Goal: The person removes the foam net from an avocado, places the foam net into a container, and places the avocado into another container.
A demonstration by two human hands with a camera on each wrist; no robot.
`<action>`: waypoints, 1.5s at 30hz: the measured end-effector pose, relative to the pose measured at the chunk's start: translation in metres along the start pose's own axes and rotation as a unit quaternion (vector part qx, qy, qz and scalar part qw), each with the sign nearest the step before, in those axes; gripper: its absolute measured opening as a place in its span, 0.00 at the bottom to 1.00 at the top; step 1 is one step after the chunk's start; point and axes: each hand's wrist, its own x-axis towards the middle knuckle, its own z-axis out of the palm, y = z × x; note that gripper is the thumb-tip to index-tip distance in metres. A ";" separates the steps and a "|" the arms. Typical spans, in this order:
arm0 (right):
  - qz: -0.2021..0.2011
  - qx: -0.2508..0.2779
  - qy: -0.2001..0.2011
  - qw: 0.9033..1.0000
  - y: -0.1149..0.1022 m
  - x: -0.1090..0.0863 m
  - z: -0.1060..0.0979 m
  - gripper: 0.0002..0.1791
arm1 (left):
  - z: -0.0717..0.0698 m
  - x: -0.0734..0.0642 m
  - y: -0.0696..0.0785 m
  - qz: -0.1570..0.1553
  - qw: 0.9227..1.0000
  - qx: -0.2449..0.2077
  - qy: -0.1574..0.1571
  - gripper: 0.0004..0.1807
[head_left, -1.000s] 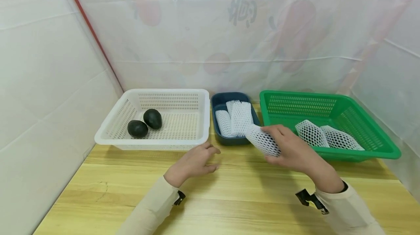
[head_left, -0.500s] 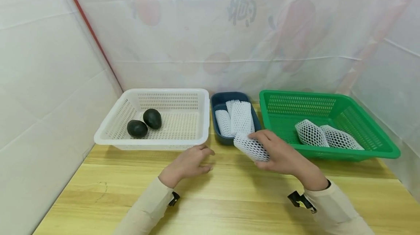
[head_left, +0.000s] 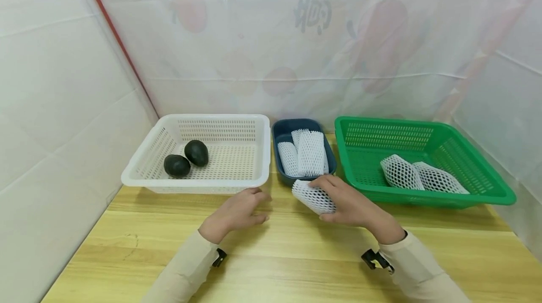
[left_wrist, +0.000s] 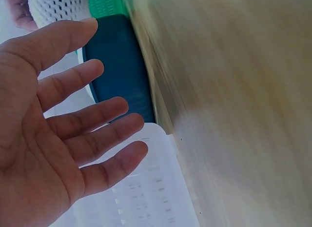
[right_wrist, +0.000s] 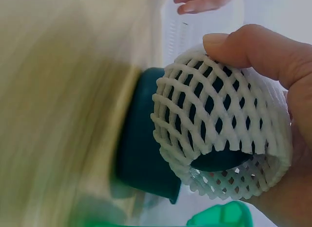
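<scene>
My right hand (head_left: 349,202) grips a white foam net sleeve (head_left: 313,197) in front of the dark blue tub. In the right wrist view a dark, smooth avocado (right_wrist: 222,160) shows through the mesh and at the sleeve's open end. The thumb (right_wrist: 248,49) lies along the net. My left hand (head_left: 235,213) hovers near the white basket's front edge, holding nothing; in the left wrist view its fingers (left_wrist: 105,114) are spread and relaxed. Two dark avocados, one behind (head_left: 196,153) and one in front (head_left: 177,166), lie in the white basket (head_left: 228,183).
Several flat white net sleeves (head_left: 311,152) lie in the dark blue tub (head_left: 282,129) between the baskets. The green basket (head_left: 381,126) at the right holds two net-wrapped pieces, side by side (head_left: 401,172). All stand on a wooden table (head_left: 296,265) before a white sheet (head_left: 237,58).
My right hand has moved left and a little toward me with the netted avocado, away from the green basket. My left hand has drifted slightly left.
</scene>
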 end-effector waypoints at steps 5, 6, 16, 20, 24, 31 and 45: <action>-0.006 0.005 -0.009 1.000 0.001 0.003 0.010 0.37 | 0.001 -0.002 -0.002 -0.012 1.000 0.002 -0.007 0.21; -0.007 0.002 -0.012 1.000 0.001 0.004 0.012 0.37 | 0.001 -0.003 -0.003 -0.014 1.000 0.000 -0.008 0.21; -0.023 -0.039 -0.016 0.999 0.004 0.007 0.031 0.36 | -0.001 -0.012 -0.007 -0.039 0.999 -0.017 -0.012 0.22; -0.020 -0.043 -0.018 0.999 0.003 0.008 0.033 0.37 | -0.002 -0.015 -0.008 -0.041 0.999 -0.022 -0.008 0.22; -0.008 -0.040 -0.026 0.999 0.001 0.008 0.032 0.36 | -0.002 -0.015 -0.009 -0.035 0.999 -0.016 -0.003 0.21; 0.005 -0.042 -0.041 0.998 -0.002 0.009 0.029 0.36 | -0.003 -0.016 -0.008 -0.043 0.999 -0.017 -0.007 0.22; 0.007 -0.074 -0.014 0.997 -0.007 0.004 0.003 0.36 | -0.015 -0.021 -0.001 -0.039 0.999 -0.019 -0.001 0.22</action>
